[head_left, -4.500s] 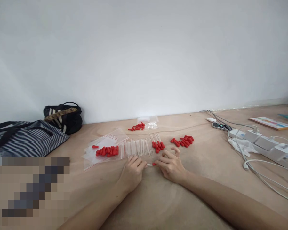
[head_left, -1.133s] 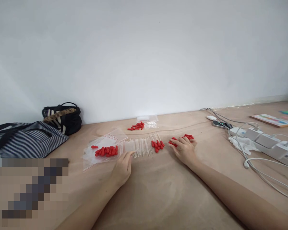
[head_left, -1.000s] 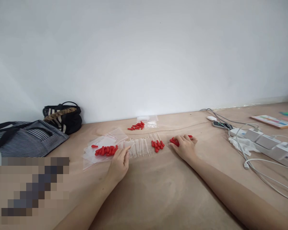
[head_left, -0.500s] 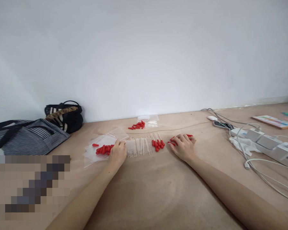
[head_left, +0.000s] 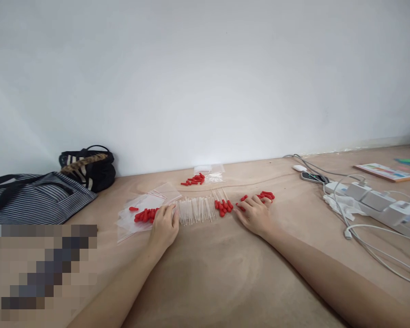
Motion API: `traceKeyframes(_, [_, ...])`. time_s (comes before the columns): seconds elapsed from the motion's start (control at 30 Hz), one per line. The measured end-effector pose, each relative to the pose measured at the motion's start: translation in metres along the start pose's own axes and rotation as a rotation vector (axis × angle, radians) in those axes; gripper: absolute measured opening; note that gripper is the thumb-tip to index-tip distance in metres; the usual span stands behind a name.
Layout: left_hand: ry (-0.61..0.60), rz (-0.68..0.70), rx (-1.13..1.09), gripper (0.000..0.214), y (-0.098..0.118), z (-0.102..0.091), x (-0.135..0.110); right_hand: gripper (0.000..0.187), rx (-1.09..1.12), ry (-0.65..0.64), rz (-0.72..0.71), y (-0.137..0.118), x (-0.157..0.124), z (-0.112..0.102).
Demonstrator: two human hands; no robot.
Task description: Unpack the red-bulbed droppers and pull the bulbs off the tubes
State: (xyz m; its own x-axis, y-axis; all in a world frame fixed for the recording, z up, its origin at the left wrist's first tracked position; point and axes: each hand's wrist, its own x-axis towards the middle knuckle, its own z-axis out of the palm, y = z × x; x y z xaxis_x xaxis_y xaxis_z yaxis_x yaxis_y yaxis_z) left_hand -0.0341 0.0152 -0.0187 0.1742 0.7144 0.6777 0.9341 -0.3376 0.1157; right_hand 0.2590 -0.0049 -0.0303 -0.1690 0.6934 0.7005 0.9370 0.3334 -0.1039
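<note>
My left hand (head_left: pixel 164 225) rests at the right edge of a fan of clear zip bags (head_left: pixel 128 223), its fingers lying forward and a little bent. Beside its fingers lies a pile of red rubber bulbs (head_left: pixel 145 215). Thin clear tubes (head_left: pixel 198 210) lie in a row just right of this hand. Farther right is a group of tubes with red bulbs (head_left: pixel 223 207) at their near ends. My right hand (head_left: pixel 256 216) lies with fingers spread over loose red bulbs (head_left: pixel 267 196), some of them hidden under it.
More red pieces (head_left: pixel 194 179) and a clear bag (head_left: pixel 214 175) lie by the wall. On the left stand a striped bag (head_left: pixel 37 198) and a black bag (head_left: pixel 100 171). Chargers (head_left: pixel 377 200), a phone (head_left: pixel 312 176), white cables (head_left: pixel 369 228) and a colourful board (head_left: pixel 384 172) lie right.
My left hand has loosened from a pinch, and its fingers lie flatter. The right hand has drawn slightly left and nearer, showing more red bulbs beyond it. The view has shifted slightly.
</note>
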Motion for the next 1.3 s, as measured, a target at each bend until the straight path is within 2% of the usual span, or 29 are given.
traceKeyframes(0.1, [0.060,0.132,-0.111,0.020,0.014,-0.013,-0.012,0.021,0.023,-0.058,-0.034,-0.007,0.001,0.000])
traceKeyframes(0.27, [-0.092,0.322,-0.309,0.015,0.039,-0.028,-0.027,0.025,-0.015,-0.132,-0.058,-0.017,0.009,0.007])
traceKeyframes(0.53, [-0.152,0.322,-0.367,0.014,0.044,-0.029,-0.025,0.022,-0.012,-0.146,-0.056,-0.020,0.014,0.014])
traceKeyframes(0.9, [-0.149,0.345,-0.369,0.012,0.044,-0.027,-0.024,0.019,0.048,-0.146,0.009,-0.025,0.020,0.021])
traceKeyframes(1.0, [-0.151,0.349,-0.367,0.013,0.044,-0.027,-0.024,0.020,0.066,-0.081,0.012,-0.025,0.020,0.024])
traceKeyframes(1.1, [-0.136,0.363,-0.337,0.014,0.043,-0.028,-0.024,0.020,0.125,0.076,0.023,-0.025,0.018,0.022])
traceKeyframes(1.2, [-0.041,0.398,-0.233,0.017,0.043,-0.029,-0.023,0.018,0.237,0.202,-0.023,-0.031,0.010,0.010])
traceKeyframes(1.3, [0.095,0.456,-0.089,0.028,0.046,-0.031,-0.021,0.018,0.382,0.181,-0.166,-0.043,-0.001,-0.006])
